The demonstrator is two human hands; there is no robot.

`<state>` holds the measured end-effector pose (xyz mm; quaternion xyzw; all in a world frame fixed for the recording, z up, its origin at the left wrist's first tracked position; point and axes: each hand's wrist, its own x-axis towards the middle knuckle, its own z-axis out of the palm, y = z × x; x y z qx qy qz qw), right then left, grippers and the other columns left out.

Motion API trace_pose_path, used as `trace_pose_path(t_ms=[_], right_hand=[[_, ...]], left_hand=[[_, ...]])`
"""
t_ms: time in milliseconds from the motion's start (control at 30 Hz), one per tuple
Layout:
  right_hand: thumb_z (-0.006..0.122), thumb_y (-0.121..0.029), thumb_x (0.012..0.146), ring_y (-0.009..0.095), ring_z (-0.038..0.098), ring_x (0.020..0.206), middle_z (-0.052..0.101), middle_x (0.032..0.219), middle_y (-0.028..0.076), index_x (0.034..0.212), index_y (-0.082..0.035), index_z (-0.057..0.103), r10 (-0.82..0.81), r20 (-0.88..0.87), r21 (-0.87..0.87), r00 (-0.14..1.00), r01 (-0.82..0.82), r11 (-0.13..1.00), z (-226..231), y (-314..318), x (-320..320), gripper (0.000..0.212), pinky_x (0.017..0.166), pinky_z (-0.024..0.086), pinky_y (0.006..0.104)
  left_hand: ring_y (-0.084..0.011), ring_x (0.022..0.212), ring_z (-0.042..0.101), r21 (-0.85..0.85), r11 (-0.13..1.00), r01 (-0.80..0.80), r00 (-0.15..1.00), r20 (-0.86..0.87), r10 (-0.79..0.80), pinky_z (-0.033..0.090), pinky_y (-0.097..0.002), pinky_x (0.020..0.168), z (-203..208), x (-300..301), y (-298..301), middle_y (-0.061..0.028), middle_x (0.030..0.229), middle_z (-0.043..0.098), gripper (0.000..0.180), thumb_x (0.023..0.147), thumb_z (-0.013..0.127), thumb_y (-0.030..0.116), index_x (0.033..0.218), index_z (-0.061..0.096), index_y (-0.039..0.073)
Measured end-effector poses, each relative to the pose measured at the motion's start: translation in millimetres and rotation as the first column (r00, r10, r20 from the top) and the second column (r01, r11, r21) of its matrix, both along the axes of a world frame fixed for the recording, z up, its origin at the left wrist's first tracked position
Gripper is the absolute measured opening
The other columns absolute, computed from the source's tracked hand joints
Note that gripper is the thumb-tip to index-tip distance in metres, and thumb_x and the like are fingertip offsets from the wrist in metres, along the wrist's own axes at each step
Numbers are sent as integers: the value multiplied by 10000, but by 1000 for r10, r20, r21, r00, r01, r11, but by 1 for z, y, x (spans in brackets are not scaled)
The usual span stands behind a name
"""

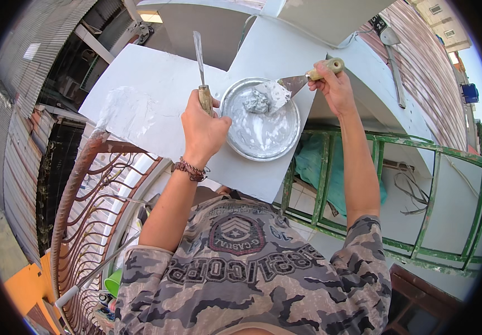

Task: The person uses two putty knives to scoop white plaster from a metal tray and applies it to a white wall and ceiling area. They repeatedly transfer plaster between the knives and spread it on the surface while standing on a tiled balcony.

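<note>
The left hand is curling around a wooden-handled scraper, its blade pointing away from the body, seemingly to keep it clear. Beside it, a round pan is lying on the white ledge, apparently for level support, holding grey paste. The right hand is pinching a broad scraper, slanting its smeared blade over the pan, likely for reaching the paste.
</note>
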<state>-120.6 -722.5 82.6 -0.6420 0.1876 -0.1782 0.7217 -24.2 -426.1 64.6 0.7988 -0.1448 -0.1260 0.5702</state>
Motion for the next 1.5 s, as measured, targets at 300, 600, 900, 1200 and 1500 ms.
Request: trace_pose_path(t_ms=[300,600,900,1200,1500], right_hand=[[634,-204,918,193,631,713,634,875,115,1052,16,562,8,90,153,996,-21,988,-18,-8,2,268,640,530,304],[647,-256,920,150,615,700,617,846,63,1029,-18,582,-102,39,301,994,86,950,-39,17,10,270,641,522,242],[650,-261,920,145,621,708,609,860,64,1026,-14,584,-156,38,332,987,134,934,-40,38,-6,277,647,533,238],[638,-210,921,169,634,740,627,906,82,1053,13,577,-64,79,335,995,34,942,-32,17,-9,266,664,543,267],[646,-198,918,171,638,762,628,912,83,1035,-3,589,-245,25,326,969,223,919,-36,21,-59,235,677,558,267]], left_hand=[[-193,608,581,5,999,38,994,102,-38,489,-321,606,28,12,-13,-98,738,589,329,630,709,25,884,500,11],[-192,638,589,-12,996,89,992,86,-88,493,-314,621,29,48,0,-95,771,609,316,636,712,49,874,509,5],[-173,652,588,-7,989,146,988,43,-146,492,-310,626,32,46,1,-85,789,612,299,639,702,37,866,509,7],[-162,718,588,-82,959,270,962,-27,-273,494,-298,658,31,62,-16,-83,817,615,341,630,709,33,911,519,-2],[-111,664,569,-89,938,336,941,-4,-338,479,-254,569,19,49,-30,-123,915,612,325,661,643,-63,927,473,11]])
